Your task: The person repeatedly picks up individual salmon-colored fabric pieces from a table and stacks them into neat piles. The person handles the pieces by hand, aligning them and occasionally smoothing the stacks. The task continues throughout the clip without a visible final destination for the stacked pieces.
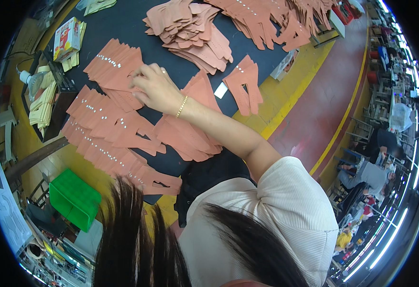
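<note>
My right hand (157, 87), with a gold-coloured bracelet at the wrist, is over a fanned row of salmon-coloured cut-out pieces (116, 64) on the dark table. Its fingers are bent and closed at the right edge of that row, apparently pinching a piece; the fingertips are partly hidden. More overlapping rows of the same pieces (104, 119) lie nearer to me, many with small white marks. Beneath my forearm is another fanned stack (185, 136). Slotted pieces (244, 86) lie to the right, beside a small white card (221, 90). My left hand is not in view.
Heaped salmon pieces (185, 28) cover the table's far side. At left are a box of yellowish pieces (44, 103), a lamp (26, 77) and a small carton (69, 40). A green crate (75, 198) stands below left. People sit at workstations far right.
</note>
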Demonstrator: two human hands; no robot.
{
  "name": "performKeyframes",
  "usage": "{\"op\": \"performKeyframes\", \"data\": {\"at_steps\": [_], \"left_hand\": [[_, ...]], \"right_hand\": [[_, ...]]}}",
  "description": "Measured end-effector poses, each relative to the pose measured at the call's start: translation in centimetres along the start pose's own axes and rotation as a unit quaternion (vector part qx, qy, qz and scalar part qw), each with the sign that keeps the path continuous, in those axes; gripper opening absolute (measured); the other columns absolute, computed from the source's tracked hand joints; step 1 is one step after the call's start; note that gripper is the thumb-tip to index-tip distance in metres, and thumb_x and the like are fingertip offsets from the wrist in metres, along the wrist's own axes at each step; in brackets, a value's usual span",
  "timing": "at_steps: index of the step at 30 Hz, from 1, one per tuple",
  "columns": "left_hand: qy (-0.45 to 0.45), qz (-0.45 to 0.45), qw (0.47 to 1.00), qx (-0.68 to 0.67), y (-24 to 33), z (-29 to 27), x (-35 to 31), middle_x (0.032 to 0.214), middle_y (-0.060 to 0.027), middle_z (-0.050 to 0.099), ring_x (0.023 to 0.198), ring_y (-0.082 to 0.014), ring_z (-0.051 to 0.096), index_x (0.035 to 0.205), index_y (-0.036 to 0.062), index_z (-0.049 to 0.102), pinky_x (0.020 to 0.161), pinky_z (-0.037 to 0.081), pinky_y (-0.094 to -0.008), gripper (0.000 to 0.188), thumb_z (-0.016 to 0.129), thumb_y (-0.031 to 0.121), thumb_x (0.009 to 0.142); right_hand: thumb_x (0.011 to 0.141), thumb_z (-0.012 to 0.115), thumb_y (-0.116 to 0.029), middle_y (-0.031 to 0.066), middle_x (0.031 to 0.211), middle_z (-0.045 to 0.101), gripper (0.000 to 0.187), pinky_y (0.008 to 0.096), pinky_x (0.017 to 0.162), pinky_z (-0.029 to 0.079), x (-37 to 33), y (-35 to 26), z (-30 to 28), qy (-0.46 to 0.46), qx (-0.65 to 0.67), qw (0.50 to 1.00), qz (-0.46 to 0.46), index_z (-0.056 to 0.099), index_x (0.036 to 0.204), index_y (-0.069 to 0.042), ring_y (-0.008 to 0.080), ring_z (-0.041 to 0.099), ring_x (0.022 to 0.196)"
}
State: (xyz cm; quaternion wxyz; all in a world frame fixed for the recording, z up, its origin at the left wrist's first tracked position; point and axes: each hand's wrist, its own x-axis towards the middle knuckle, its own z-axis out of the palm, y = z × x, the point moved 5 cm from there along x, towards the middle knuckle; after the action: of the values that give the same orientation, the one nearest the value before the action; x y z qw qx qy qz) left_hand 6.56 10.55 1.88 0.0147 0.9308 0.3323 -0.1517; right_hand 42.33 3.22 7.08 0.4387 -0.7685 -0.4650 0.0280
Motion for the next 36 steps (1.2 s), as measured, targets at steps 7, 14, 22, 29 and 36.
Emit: {"op": "performKeyframes", "data": {"at_steps": [7,14,22,29,36], "left_hand": [[0.015,-0.027,0.999,0.034,-0.1,1.8,0.4,0.127,-0.0148,0.052,0.119,-0.0345,0.050,0.117,0.0065,0.053,0.098,0.040,-0.0489,0.061,0.084,0.026,0.068],[0.028,-0.034,0.998,0.053,-0.6,2.7,0.1,0.128,-0.0141,0.052,0.121,-0.0342,0.049,0.118,0.0069,0.053,0.100,0.039,-0.0493,0.062,0.084,0.027,0.068],[0.043,-0.035,0.997,0.059,-0.8,3.6,0.3,0.130,-0.0134,0.051,0.123,-0.0338,0.048,0.120,0.0073,0.053,0.102,0.037,-0.0499,0.064,0.084,0.028,0.068],[0.051,-0.045,0.996,0.058,-0.9,4.0,0.0,0.131,-0.0127,0.051,0.124,-0.0335,0.047,0.121,0.0077,0.053,0.104,0.036,-0.0503,0.066,0.084,0.030,0.067],[0.021,-0.059,0.996,0.067,-0.5,3.5,-0.4,0.133,-0.0114,0.050,0.125,-0.0330,0.045,0.123,0.0078,0.051,0.104,0.034,-0.0516,0.067,0.083,0.028,0.067]], "right_hand": [[0.083,0.072,-0.016,0.0039,0.110,0.057,0.012,0.0415,0.092,0.041,-6.1,0.4,-3.2,-0.045,-0.019,0.999,0.024,0.068,0.094,-0.012,0.0261,0.051,0.107],[0.085,0.071,-0.018,0.0028,0.109,0.059,0.008,0.0417,0.094,0.040,-9.3,0.4,-3.5,-0.084,-0.030,0.996,0.020,0.069,0.091,-0.013,0.0254,0.051,0.109],[0.085,0.072,-0.019,0.0021,0.110,0.059,0.009,0.0436,0.093,0.037,-10.6,0.0,-3.3,-0.081,-0.040,0.996,0.019,0.069,0.092,-0.014,0.0241,0.051,0.110],[0.084,0.072,-0.018,0.0023,0.110,0.059,0.013,0.0445,0.096,0.034,-11.4,1.1,-4.3,-0.084,-0.089,0.992,0.009,0.069,0.095,-0.013,0.0243,0.052,0.111],[0.082,0.071,-0.015,0.0006,0.109,0.060,0.014,0.0402,0.091,0.036,-11.2,2.9,-7.3,-0.080,-0.148,0.986,-0.001,0.071,0.096,-0.014,0.0233,0.054,0.106]]}}
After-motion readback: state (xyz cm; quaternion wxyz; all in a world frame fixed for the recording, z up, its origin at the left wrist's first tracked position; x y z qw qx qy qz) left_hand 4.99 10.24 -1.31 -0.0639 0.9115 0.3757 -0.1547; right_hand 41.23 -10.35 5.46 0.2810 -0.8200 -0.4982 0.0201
